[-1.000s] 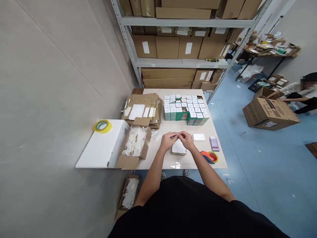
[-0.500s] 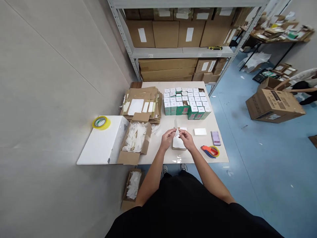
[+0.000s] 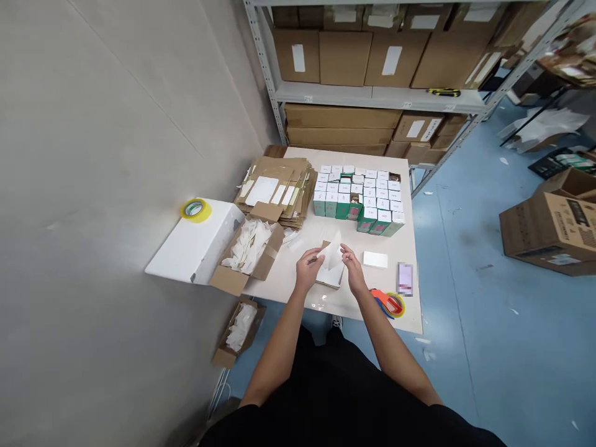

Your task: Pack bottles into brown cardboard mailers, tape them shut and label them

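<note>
Between my hands a thin white sheet of paper (image 3: 332,251) stands up, its top edge pointed. My left hand (image 3: 308,269) pinches it at the lower left side. On the opposite edge the fingers of my right hand (image 3: 352,266) are bent around it, fingertips partly hidden. Just beneath lies a flat white-topped stack or box (image 3: 330,277) with a brown edge, partly covered by the sheet. A small white box (image 3: 375,259) rests to the right of my right hand.
Rows of green-and-white boxes (image 3: 356,192) stand at the back. Flattened cardboard (image 3: 279,186) and an open carton of white paper (image 3: 249,248) lie left. A tape dispenser (image 3: 390,304) and a purple item (image 3: 405,279) sit right. Yellow tape (image 3: 195,210) rests on a white block (image 3: 200,242).
The sheet has spread from a narrow fold into a wider shape, and my hands have moved slightly apart. The view has turned; the co-worker at the right is out of sight.
</note>
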Available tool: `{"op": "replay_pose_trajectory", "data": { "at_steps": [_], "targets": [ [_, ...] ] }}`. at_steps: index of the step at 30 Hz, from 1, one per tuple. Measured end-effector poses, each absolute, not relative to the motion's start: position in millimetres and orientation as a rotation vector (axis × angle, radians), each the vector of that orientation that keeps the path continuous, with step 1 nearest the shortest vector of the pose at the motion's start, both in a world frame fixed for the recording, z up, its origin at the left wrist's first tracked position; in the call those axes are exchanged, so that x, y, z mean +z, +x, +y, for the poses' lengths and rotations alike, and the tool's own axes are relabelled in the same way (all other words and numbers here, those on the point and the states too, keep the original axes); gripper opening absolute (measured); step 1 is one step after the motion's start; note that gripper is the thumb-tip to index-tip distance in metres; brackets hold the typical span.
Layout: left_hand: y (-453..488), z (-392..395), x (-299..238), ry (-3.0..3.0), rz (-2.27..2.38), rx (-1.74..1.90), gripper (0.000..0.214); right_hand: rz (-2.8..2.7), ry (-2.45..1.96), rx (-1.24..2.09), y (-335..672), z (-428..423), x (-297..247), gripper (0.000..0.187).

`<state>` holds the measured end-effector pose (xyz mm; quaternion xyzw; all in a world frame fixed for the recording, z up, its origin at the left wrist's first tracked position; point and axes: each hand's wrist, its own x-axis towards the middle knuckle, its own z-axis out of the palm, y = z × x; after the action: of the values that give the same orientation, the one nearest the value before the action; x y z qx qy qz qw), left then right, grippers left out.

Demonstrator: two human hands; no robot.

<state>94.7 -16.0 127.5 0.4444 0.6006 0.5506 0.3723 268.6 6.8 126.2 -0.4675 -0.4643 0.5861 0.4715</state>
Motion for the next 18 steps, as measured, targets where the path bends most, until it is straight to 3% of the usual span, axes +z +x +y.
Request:
{"op": "replay_pose_trajectory", "data": {
  "at_steps": [8,18],
  "targets": [
    [104.8,-41.3,140.0,1.132,1.543,1.432,0.027,-1.325,-1.092,1.408,263.1,0.7,125.9,0.035],
    [-18.7,-120.1,120.1,0.701,2.030,1.873,0.039,-0.987,-1.144,1.313,201.1,-15.9,106.4,0.029]
  ]
}}
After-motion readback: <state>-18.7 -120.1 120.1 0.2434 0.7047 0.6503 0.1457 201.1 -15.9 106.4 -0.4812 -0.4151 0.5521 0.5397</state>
